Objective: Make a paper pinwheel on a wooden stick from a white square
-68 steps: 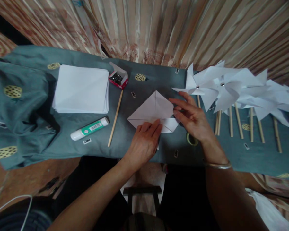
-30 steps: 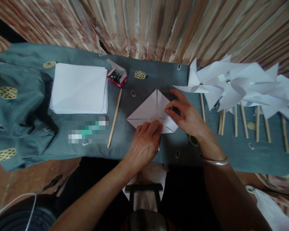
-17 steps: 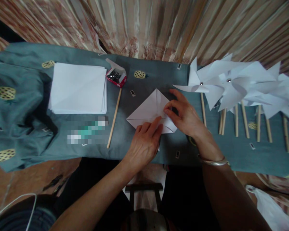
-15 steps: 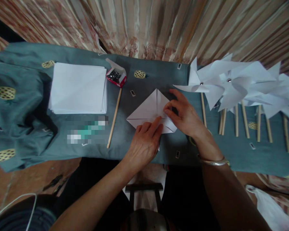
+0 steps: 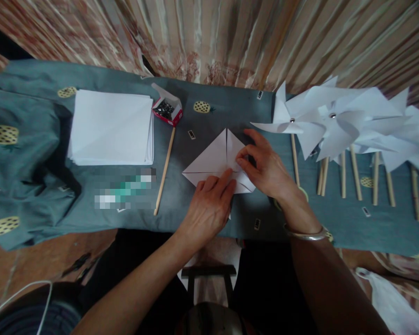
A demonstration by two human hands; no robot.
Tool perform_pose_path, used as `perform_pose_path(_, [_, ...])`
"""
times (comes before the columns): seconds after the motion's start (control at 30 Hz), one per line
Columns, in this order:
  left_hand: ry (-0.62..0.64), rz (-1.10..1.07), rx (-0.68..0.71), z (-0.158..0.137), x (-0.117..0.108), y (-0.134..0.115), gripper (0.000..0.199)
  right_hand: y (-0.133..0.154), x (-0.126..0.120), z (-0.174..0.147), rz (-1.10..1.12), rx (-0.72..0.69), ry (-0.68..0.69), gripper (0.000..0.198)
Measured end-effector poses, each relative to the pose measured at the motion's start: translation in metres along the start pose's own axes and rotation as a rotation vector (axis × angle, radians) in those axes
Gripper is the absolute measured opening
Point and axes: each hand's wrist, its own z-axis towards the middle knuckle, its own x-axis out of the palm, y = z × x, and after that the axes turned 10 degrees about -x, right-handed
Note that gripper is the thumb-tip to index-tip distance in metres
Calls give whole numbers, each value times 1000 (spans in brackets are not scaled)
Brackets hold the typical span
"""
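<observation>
A white sheet of paper with slits running in from its corners lies in front of me, turned like a diamond. My left hand rests on its near part, the index finger stretched toward the middle and the other fingers bent; it presses the sheet against the cloth. Above the sheet's right side, my right hand has thumb and index fingertip together at a paper edge, its other fingers raised. The fingers partly cover the right corner. A wooden stick lies to the left of the sheet.
At the left lies a stack of white paper. Beside it stands an open red-and-white box of small shiny metal pieces. A blurred-out item lies nearer. Finished paper pinwheels on sticks overlap at the right, on the green tablecloth.
Both hands and the diamond sheet stay almost in place. The view has shifted slightly, so the things at the left appear a little further left.
</observation>
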Motion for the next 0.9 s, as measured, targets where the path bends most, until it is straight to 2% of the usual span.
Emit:
perform_pose_path(0.17, [5, 14, -4, 2, -2, -2, 38, 2, -2, -2, 12, 7, 4, 15])
perform_pose_path(0.33, [-3, 16, 4, 2, -2, -2, 38, 1, -5, -9, 13, 15, -16, 61])
perform_pose_path(0.43, [1, 15, 2, 1, -2, -1, 39, -1, 0, -13, 3, 57, -13, 75])
perform_pose_path(0.7, [3, 1, -18, 1, -1, -2, 41, 0, 14, -13, -12, 140, 1, 79])
perform_pose_path(0.9, [18, -44, -37, 2, -2, -3, 41, 3, 16, -11, 7, 145, -59, 79])
